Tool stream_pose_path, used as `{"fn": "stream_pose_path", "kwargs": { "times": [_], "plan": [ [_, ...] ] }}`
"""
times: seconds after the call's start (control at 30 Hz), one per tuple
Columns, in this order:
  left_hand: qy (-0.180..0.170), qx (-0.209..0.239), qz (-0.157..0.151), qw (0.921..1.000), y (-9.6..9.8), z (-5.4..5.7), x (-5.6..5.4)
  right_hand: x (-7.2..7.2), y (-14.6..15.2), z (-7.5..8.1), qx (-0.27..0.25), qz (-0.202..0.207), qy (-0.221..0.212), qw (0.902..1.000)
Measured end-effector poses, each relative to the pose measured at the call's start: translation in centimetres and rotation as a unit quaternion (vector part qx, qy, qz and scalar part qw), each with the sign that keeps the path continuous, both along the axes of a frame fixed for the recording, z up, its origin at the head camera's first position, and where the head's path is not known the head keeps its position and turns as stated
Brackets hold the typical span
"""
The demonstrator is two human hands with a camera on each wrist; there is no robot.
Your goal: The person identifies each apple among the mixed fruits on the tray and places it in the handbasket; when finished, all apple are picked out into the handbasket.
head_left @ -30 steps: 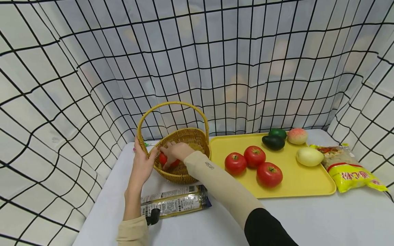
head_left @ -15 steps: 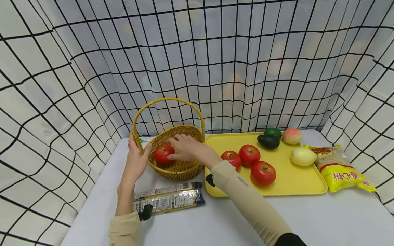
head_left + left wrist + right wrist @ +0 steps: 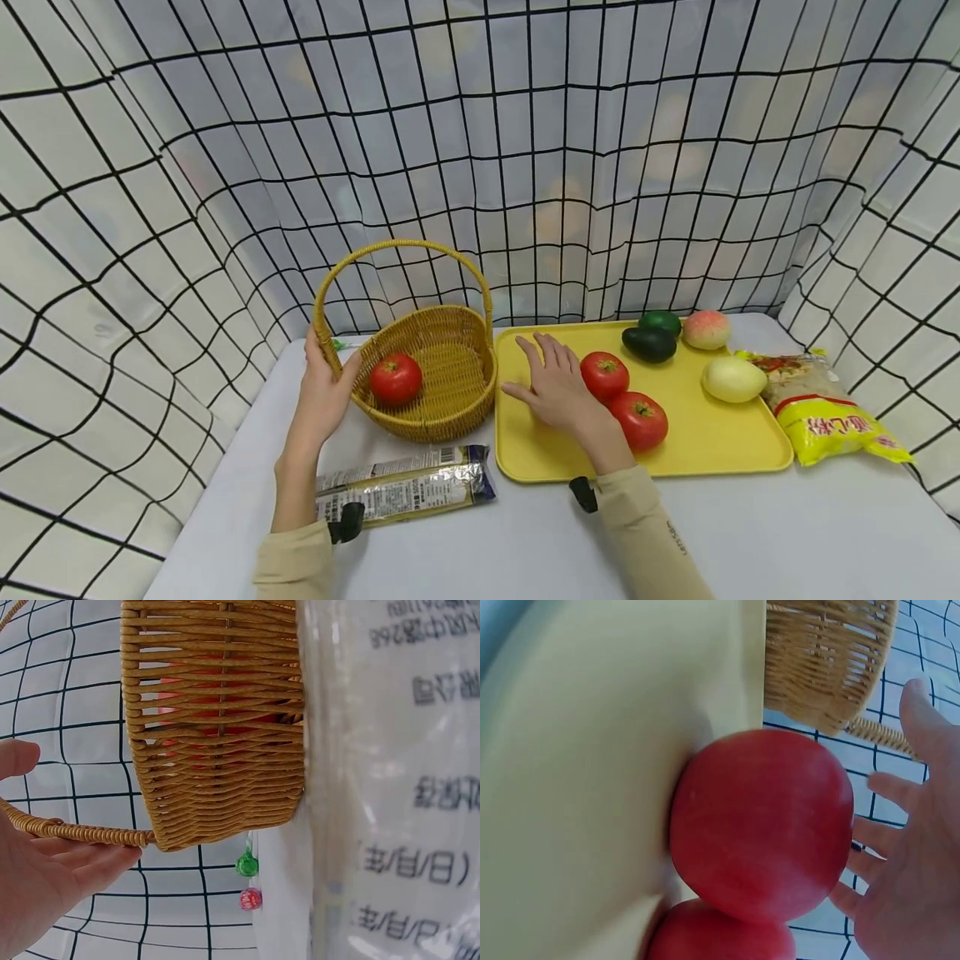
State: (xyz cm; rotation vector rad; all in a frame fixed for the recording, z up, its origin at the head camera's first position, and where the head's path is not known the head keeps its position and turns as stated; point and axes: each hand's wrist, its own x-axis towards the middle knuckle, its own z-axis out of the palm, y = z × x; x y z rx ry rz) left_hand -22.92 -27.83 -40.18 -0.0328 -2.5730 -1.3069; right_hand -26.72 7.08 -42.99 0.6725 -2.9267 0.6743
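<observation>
A yellow wicker basket (image 3: 450,417) with a tall handle stands at the left, one red tomato (image 3: 395,379) inside. My left hand (image 3: 322,392) rests at the handle's left base. In the left wrist view, the basket handle (image 3: 90,832) lies across its straight fingers, with the thumb raised apart. Over the left part of the yellow tray (image 3: 720,454), my right hand (image 3: 562,387) is spread, palm down. It hides a tomato (image 3: 761,825) from the head view; the right wrist view shows this close to the fingers. Two more tomatoes (image 3: 604,377) (image 3: 638,421) lie to its right.
Farther right on the tray are a dark avocado (image 3: 648,344), a green one (image 3: 660,322), a peach (image 3: 707,330) and a pale yellow fruit (image 3: 734,379). A yellow food bag (image 3: 832,425) lies beside it. A flat packet (image 3: 408,487) lies before the basket. Black netting (image 3: 510,183) surrounds the table.
My right hand has let go of the tomato in the basket, come out, and moved right over the tray. My left hand stays at the handle.
</observation>
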Motion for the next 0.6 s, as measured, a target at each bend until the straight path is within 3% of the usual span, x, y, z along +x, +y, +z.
{"fn": "stream_pose_path", "kwargs": {
  "times": [0.33,0.6],
  "plan": [
    [-0.003,0.002,-0.002,1.0000,-0.2,-0.3,0.4,-0.5,1.4,-1.1,0.043,0.002,-0.063,0.9971],
    [-0.001,-0.004,-0.006,1.0000,0.0,0.0,0.2,-0.2,1.8,-0.9,0.037,-0.007,-0.076,0.9964]
  ]
}}
